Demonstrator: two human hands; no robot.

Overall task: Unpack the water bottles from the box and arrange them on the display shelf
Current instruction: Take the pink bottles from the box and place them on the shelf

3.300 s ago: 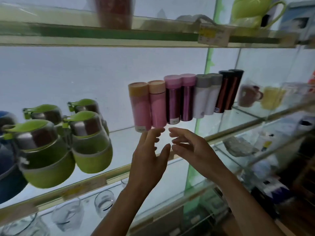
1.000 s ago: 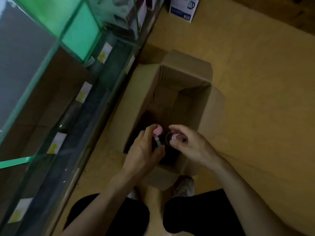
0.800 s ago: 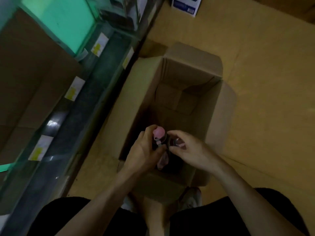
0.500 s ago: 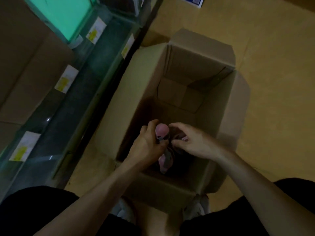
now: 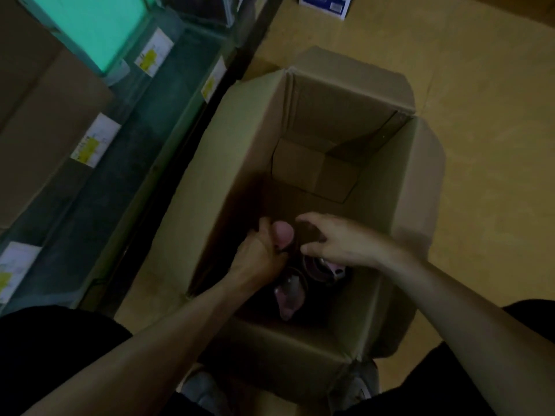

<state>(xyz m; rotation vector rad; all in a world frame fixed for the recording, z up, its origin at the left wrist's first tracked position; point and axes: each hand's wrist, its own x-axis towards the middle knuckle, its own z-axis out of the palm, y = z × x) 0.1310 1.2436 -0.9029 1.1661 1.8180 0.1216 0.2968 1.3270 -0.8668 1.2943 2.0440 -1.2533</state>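
At the near end of the open brown cardboard box (image 5: 234, 175), the left hand (image 5: 258, 256) wraps its fingers round a pink-capped water bottle (image 5: 283, 234); the right hand (image 5: 342, 241) curls just beside it, grip unclear

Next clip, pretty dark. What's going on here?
A person bends over an open brown cardboard box on the floor beside a glass display shelf. The left hand grips a pink-capped bottle inside the box. The right hand curls over something dark next to it; whether it holds anything is unclear. Another pinkish bottle lies lower in the box.
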